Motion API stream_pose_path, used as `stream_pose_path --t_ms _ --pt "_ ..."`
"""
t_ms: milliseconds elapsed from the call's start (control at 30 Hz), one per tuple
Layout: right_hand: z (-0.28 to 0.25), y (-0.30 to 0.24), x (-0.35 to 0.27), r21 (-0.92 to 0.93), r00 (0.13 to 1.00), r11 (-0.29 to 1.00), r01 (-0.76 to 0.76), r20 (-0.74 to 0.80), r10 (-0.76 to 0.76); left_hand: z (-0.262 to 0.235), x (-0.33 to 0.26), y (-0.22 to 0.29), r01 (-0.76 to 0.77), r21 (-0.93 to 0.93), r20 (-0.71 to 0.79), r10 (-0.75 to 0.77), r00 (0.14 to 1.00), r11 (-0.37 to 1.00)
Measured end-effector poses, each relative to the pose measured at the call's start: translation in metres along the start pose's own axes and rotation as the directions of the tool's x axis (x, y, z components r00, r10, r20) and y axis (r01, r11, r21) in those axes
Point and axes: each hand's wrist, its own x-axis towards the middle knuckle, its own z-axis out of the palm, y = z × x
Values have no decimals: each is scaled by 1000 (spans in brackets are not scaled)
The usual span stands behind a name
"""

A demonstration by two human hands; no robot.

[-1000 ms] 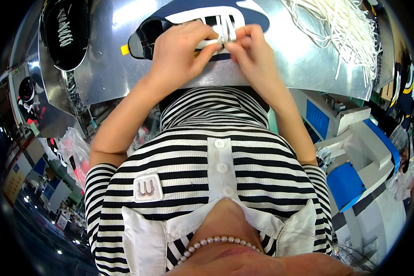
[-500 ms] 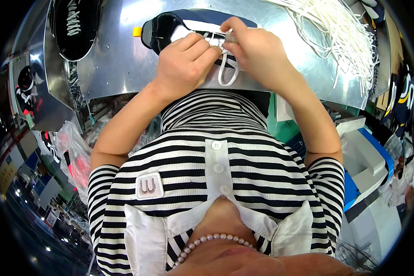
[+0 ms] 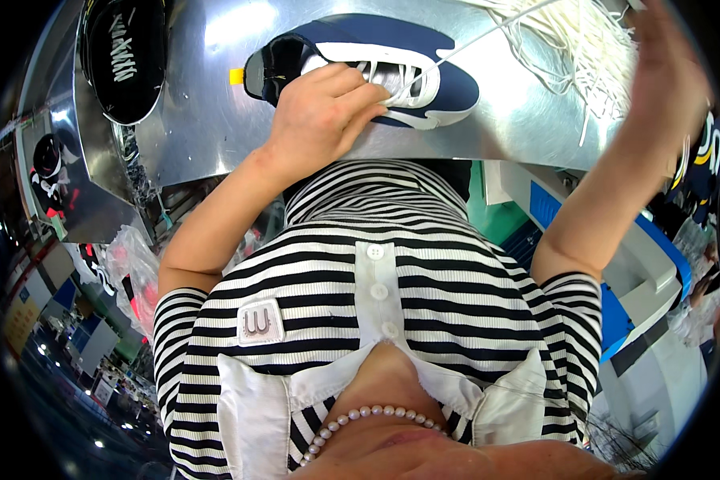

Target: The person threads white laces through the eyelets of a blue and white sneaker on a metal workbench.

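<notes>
Clearly the lacing of the navy shoe (image 3: 376, 68) is well under way: it lies on its side on the shiny metal desk (image 3: 208, 120) at the top centre of the frame, and white lace already crosses several of its eyelets in a neat ladder. The left hand (image 3: 324, 112) presses down over the shoe's opening, fingers curled around the upper and pinning the laced part near the tongue. From there a single white lace (image 3: 472, 44) runs taut toward the upper right of the frame, where the right hand (image 3: 664, 72) is raised high at the frame's edge; it seems to be drawing that strand through, though the fingers themselves sit at the rim and I cannot tell how they grip it. Judging by the long free length being pulled, at least the upper eyelets and any tidying of the ends are left to do. A loose heap of white laces (image 3: 584, 40) lies on the desk just beyond the shoe's toe, and a dark shoe (image 3: 124, 56) sits at the upper left, apart from the work.
</notes>
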Motion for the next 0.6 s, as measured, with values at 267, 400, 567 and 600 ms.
stream_pose_path --t_ms 267,400,567,600 --pt "140 76 -75 75 915 913 -402 73 397 -1 10 0 558 -474 22 -624 781 681" --pt "153 79 -72 -139 967 958 -250 11 254 4 15 2 584 -200 -59 -604 795 787" --pt "151 78 -74 -200 958 940 -276 21 286 18 15 1 546 -107 -226 -555 801 831" --pt "149 77 -73 -200 958 940 -276 24 286 18 15 2 561 -99 -223 -568 792 822"
